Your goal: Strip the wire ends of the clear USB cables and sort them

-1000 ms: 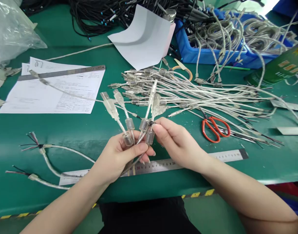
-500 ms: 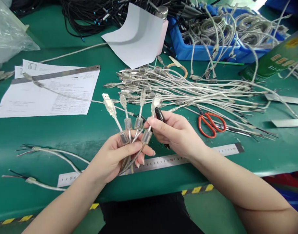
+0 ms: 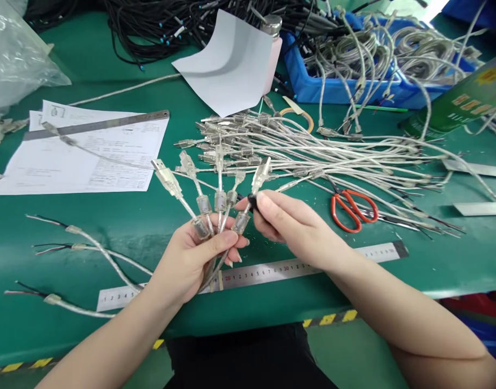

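Observation:
My left hand [image 3: 209, 246] is closed around several USB cables [image 3: 219, 201], whose clear plugs and ferrite lumps fan out above my thumb. The rightmost USB plug [image 3: 261, 174] tilts up beside my right fingertips. In my right hand [image 3: 290, 221] is a slim black tool [image 3: 253, 202], pen-like; only its dark end shows between thumb and finger, against that cable just under the plug. Whether my right fingers also pinch the cable is hard to see. The cables' stripped wire ends [image 3: 53, 247] stick out left of my left forearm. A steel ruler [image 3: 268, 270] lies beneath both hands.
A pile of USB cables [image 3: 321, 148] spreads behind my hands, with red-handled scissors [image 3: 353, 209] at its right. Papers [image 3: 98, 156] with a metal ruler lie left. A blue bin [image 3: 313, 89] of coiled cables and a green can [image 3: 458, 100] stand at the back right.
Another plug now shows in the fan, which has spread leftward. My right hand has turned, so less of the black tool shows. Another stripped cable end appears at the left.

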### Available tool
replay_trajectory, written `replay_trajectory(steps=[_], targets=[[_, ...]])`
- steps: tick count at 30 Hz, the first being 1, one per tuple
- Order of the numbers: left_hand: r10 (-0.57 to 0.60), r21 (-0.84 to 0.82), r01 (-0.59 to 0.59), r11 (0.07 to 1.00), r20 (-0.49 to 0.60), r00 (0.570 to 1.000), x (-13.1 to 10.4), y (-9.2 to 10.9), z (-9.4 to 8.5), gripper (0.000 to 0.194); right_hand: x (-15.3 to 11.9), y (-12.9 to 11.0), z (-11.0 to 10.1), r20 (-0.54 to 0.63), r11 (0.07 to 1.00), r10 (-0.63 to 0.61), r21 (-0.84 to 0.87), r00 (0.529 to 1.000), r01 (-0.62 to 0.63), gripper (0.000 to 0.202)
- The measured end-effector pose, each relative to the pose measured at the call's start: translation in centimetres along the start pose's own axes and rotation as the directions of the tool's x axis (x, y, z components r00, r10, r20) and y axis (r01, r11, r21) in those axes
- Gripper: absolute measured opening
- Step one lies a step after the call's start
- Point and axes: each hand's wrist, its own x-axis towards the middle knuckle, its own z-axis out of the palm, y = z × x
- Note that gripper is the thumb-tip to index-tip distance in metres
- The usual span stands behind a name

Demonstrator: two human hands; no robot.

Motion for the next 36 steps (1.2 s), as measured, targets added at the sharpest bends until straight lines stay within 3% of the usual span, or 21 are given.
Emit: replay_trajectory(steps=[2,4,6,8,11,13,15,17,19,22,24,26,30,32,36], targets=[[0.073,0.037,-0.072,0.997,-0.031,0.997,0.1,-0.2,-0.1,0.021,-0.5,-0.3,0.3,0.140,0.999,-0.004,-0.035,0.990,0.009,0.024],[0.115,0.077,-0.113,0.991,-0.025,0.993,0.0,-0.5,-0.3,0.021,-0.8,-0.3,0.6,0.196,0.991,-0.023,-0.126,0.980,0.049,0.018],[0.106,0.137,-0.106,0.985,0.010,0.994,-0.1,-0.8,-0.5,0.020,-0.7,-0.1,0.8,0.108,0.952,-0.075,-0.288,0.991,0.103,0.017],[0.092,0.185,-0.097,0.978,0.035,0.995,-0.1,-0.9,-0.7,0.019,-0.5,0.2,0.6,-0.005,0.900,-0.141,-0.417,0.990,0.126,0.029],[0.149,0.218,-0.141,0.966,-0.021,0.989,-0.1,-0.9,-0.9,0.016,0.1,0.4,-0.4,-0.129,0.876,-0.143,-0.478,0.981,0.065,0.036],[0.168,0.236,-0.149,0.960,-0.061,0.984,0.0,-0.8,-0.9,0.016,0.4,0.3,-1.6,-0.273,0.834,-0.162,-0.552,0.948,-0.017,0.040],[0.149,0.231,-0.130,0.964,-0.064,0.987,0.0,-0.7,-0.9,0.017,0.5,0.1,-2.8,-0.409,0.756,-0.230,-0.647,0.883,-0.103,0.053],[0.126,0.192,-0.114,0.975,-0.048,0.991,0.0,-0.6,-0.9,0.017,0.5,-0.1,-3.8,-0.465,0.721,-0.275,-0.679,0.841,-0.140,0.049],[0.115,0.159,-0.110,0.981,-0.022,0.993,-0.1,-0.7,-0.9,0.018,0.4,-0.3,-4.0,-0.427,0.811,-0.201,-0.577,0.882,-0.095,0.036],[0.071,0.186,-0.077,0.980,0.039,0.997,-0.2,-0.8,-1.0,0.020,0.4,-0.4,-3.2,-0.180,0.995,0.023,-0.096,0.983,-0.041,0.036],[0.043,0.212,-0.058,0.976,0.075,0.996,-0.3,-0.8,-1.0,0.021,0.5,-0.2,-2.2,-0.073,0.978,0.056,0.204,0.996,-0.040,0.033],[0.026,0.178,-0.046,0.983,0.113,0.993,-0.5,-0.7,-0.8,0.020,0.7,0.1,-1.5,-0.089,0.940,0.038,0.340,0.995,-0.005,0.028],[-0.015,0.009,0.014,1.000,0.106,0.994,-0.7,-0.4,0.0,0.018,0.6,0.3,-0.9,-0.061,0.940,0.011,0.340,0.998,0.010,0.024],[-0.038,-0.041,0.042,0.998,0.090,0.995,-0.6,-0.3,0.2,0.017,0.4,0.1,-0.7,-0.052,0.968,-0.010,0.249,0.999,0.022,0.025],[-0.075,-0.099,0.089,0.991,0.137,0.988,-0.3,-0.2,0.2,0.023,0.2,-0.2,0.0,-0.154,0.996,-0.085,0.022,0.984,0.090,0.022]])
